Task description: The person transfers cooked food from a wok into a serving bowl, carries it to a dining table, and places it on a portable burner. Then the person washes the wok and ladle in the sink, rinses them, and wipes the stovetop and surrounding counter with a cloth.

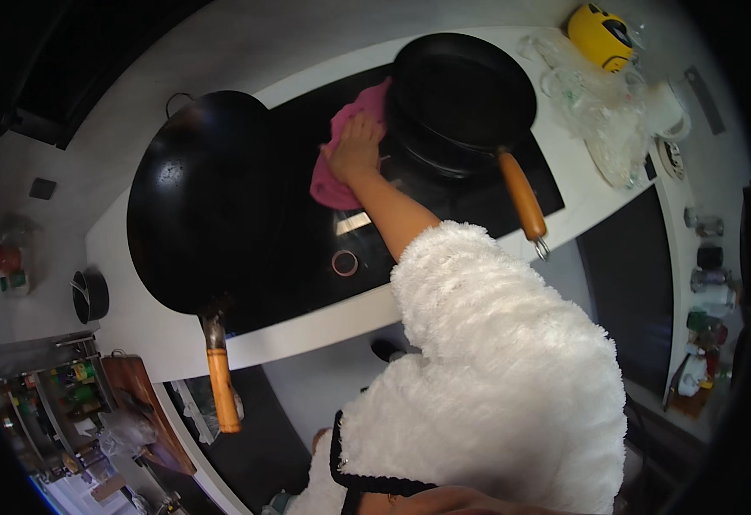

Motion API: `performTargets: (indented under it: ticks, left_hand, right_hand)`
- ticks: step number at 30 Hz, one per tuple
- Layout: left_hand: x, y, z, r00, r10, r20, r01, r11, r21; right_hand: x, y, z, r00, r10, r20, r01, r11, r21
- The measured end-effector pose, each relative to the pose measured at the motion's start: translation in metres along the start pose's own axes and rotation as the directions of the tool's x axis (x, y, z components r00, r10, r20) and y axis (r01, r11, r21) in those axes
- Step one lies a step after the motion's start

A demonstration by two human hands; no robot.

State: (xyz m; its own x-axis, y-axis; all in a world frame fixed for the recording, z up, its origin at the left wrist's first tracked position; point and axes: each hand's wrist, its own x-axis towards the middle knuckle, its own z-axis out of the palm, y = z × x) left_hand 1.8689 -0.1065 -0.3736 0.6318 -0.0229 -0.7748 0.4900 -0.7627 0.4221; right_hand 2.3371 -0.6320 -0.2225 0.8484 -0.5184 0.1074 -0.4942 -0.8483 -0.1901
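My right hand lies flat on a pink cloth, fingers extended and slightly apart. The cloth is spread over the black glass cooktop, close against the pans on the right. A black frying pan with a wooden handle sits on top of another dark pan. To the left of the cloth stands a large black wok, its wooden handle jutting past the counter's front edge. Only a sliver of my left hand shows low beside my body; its fingers are hidden.
Crumpled clear plastic bags and a yellow container lie at the back right, near a white mug. The frying pan's wooden handle projects towards my forearm's side. A dark pot and a wooden board are at left.
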Motion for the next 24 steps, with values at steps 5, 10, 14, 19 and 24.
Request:
performTargets:
  ticks: [5,10,14,19,24]
  left_hand:
    - [0.015,0.012,-0.025,1.000,0.004,0.020,-0.003,1.000,-0.017]
    - [0.012,0.002,-0.048,0.969,-0.234,0.076,0.243,0.959,-0.146]
    - [0.007,-0.004,-0.042,0.909,-0.383,0.166,0.411,0.889,-0.202]
    - [-0.036,0.023,-0.030,0.997,-0.042,-0.070,0.040,0.999,-0.029]
    - [-0.050,0.052,-0.042,0.995,-0.092,0.043,0.100,0.964,-0.247]
  right_hand:
    - [-0.060,0.073,-0.027,0.741,-0.657,0.137,0.635,0.752,0.174]
    - [-0.082,0.149,-0.040,0.652,-0.756,0.054,0.741,0.651,0.164]
    - [-0.125,0.201,-0.048,0.719,-0.694,-0.044,0.684,0.695,0.224]
    - [-0.171,0.292,-0.067,0.837,-0.530,-0.134,0.544,0.833,0.105]
    - [-0.161,0.318,-0.051,0.849,0.295,-0.439,-0.292,0.953,0.077]
